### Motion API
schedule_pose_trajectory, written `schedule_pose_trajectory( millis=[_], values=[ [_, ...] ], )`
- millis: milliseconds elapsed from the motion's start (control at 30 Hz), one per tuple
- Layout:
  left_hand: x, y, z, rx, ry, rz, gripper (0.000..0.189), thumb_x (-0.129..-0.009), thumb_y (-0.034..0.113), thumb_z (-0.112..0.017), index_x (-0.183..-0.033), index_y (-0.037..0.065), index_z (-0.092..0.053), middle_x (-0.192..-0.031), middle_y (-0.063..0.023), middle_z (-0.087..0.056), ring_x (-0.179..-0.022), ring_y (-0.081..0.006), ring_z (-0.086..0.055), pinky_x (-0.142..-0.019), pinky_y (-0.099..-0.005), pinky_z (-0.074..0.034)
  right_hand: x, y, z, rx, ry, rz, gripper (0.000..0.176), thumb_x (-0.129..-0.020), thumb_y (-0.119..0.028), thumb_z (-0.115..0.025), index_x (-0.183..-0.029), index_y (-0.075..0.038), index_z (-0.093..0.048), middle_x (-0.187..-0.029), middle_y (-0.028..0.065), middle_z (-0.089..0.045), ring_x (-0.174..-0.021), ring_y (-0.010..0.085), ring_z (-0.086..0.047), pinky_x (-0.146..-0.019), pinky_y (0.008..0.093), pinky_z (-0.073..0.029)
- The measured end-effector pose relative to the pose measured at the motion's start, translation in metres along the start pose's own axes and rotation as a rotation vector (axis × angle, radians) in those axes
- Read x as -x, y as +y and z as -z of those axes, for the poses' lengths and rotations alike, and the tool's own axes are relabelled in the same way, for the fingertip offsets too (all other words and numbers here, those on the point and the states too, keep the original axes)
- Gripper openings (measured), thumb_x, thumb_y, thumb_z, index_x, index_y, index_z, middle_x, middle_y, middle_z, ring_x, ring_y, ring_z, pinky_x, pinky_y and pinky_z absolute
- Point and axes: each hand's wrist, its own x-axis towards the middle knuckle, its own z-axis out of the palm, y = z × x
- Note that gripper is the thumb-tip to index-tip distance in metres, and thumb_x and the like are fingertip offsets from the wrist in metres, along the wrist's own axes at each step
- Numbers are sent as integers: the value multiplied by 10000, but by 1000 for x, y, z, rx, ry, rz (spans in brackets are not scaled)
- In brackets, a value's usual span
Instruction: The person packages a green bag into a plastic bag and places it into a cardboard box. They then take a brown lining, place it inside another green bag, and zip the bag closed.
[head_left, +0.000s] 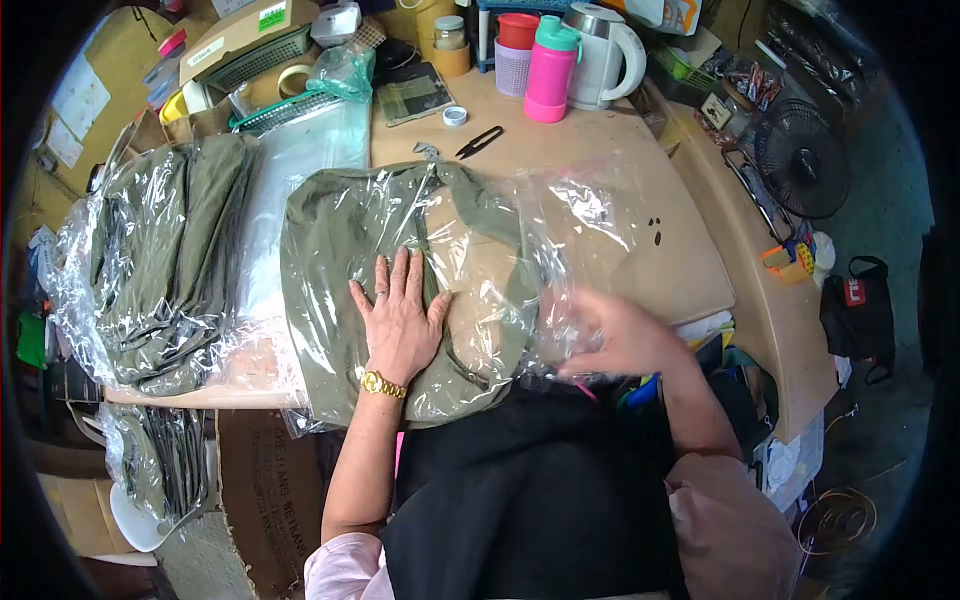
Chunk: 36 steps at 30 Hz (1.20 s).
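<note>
Olive-green folded fabric garment (330, 260) lies inside a clear crinkled plastic bag (590, 220) at the near edge of the tan desk (690, 270). My left hand (398, 318) presses flat on it, fingers spread. My right hand (620, 335) meets the bag's loose end, too blurred to tell its grip. A stack of bagged green garments (170, 260) sits just left.

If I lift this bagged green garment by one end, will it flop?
Probably floppy: the bagged green garment is soft cloth, creased under the left hand. Likely slippery, since its clear plastic shines.
</note>
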Motion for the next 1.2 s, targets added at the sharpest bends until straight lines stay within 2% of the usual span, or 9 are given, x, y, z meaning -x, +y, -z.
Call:
schedule_pose_trajectory(
  millis=[33,100,233,300,367,533,600,733,1200],
  values=[
    [-1,0,1,-8,-14,10,686,-982,505,-461,-1511,83,-349,-1581,-120,-314,-1472,-361,-237,-1156,-651,-83,8,0,0,518,-143,46,273,-917,-289,-655,-1013,-33,-651,-871,63,-690,-876,162,-661,-788,377,-509],
    [0,2,1,-7,-14,6,690,-980,506,-460,-1514,85,-343,-1582,-118,-313,-1469,-362,-244,-1157,-651,-80,14,25,58,32,122,-522,188,-849,-202,-720,-921,-36,-670,-789,79,-700,-745,235,-686,-721,402,-528],
    [-2,8,-1,-11,33,16,717,-969,536,-449,-1508,74,-353,-1570,-115,-337,-1470,-355,-240,-1153,-664,-55,41,73,138,1091,715,-460,175,-874,-146,-670,-1005,-35,-639,-829,91,-688,-781,323,-681,-715,415,-534],
    [-1,9,0,-18,2,33,709,-973,531,-457,-1516,91,-338,-1578,-111,-322,-1468,-361,-251,-1157,-655,-78,19,21,99,886,928,-160,224,-897,-128,-631,-1098,-30,-615,-1010,114,-686,-905,286,-671,-792,407,-526],
    [-1,11,2,-30,-9,32,709,-972,535,-456,-1514,92,-342,-1576,-105,-325,-1468,-355,-254,-1157,-656,-83,-23,-40,32,389,876,20,333,-907,-113,-623,-1234,-59,-592,-1214,145,-626,-1087,282,-617,-966,410,-462],
    [-1,8,-1,-20,7,41,703,-969,533,-460,-1511,98,-353,-1581,-91,-323,-1467,-352,-258,-1157,-657,-80,-103,-1,-53,961,263,365,484,-966,-317,-564,-1404,-120,-506,-1512,149,-411,-1436,301,-335,-1195,458,-212],
    [-1,9,3,-15,-9,35,706,-966,534,-459,-1510,95,-358,-1577,-93,-331,-1470,-353,-248,-1154,-665,-69,-128,35,-13,832,163,-188,552,-982,-411,-512,-1457,-135,-452,-1566,157,-330,-1475,288,-267,-1199,566,-83],
    [-1,10,1,-2,16,63,696,-959,516,-479,-1509,105,-364,-1582,-82,-326,-1469,-357,-252,-1157,-661,-74,-110,91,72,885,768,-325,568,-951,-458,-548,-1338,-43,-529,-1379,202,-532,-1260,378,-513,-1036,493,-404],
    [-2,-1,-2,191,31,51,668,-987,505,-438,-1503,88,-365,-1571,-148,-324,-1474,-382,-222,-1148,-674,-86,-99,93,57,687,474,-469,366,-897,-210,-598,-1149,51,-552,-1140,265,-619,-1047,358,-613,-878,438,-486]
  ],
)
